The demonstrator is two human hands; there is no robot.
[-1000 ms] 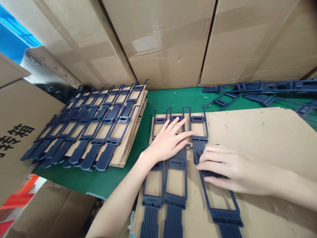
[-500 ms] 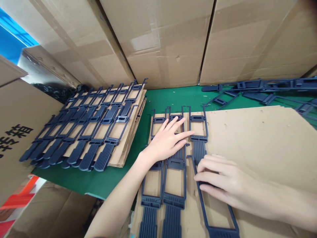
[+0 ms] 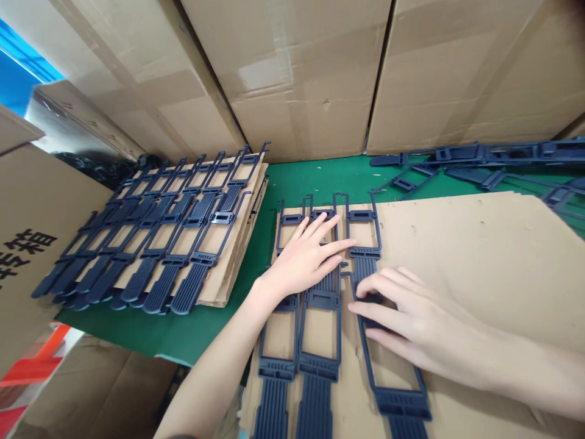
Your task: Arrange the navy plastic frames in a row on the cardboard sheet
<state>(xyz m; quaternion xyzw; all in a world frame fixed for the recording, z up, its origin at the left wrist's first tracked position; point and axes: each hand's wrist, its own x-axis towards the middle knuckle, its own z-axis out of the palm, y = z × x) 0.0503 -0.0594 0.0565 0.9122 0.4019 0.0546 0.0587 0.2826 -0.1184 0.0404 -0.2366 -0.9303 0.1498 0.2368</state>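
The left hand [image 3: 304,259] lies palm down with its fingers spread, and the right hand [image 3: 406,311] is curled, its fingers and thumb gripping the held frame [image 3: 402,402] around its upper part.

At the far left stands a cardboard box [image 3: 46,201] with black printed characters. Beside it, a stack of cardboard sheets [image 3: 228,268] rests on the green worktop [image 3: 137,332], carrying dark blue frames [image 3: 158,280] in two overlapping rows, with the near row's ribbed ends over the near edge.

Next comes a large cardboard sheet [image 3: 457,238]. On its left part lie two near frames [image 3: 319,367] side by side, their ribbed ends toward the person, and three far frames [image 3: 361,216] beyond them. The left hand covers parts of the left and middle columns. The held frame is in the right column, over the sheet, slightly slanted, its upper end near the ribbed end of the far frame there.

Tall cardboard boxes [image 3: 292,79] stand behind. At the far right, loose frames [image 3: 484,155] lie in a jumble on the worktop.
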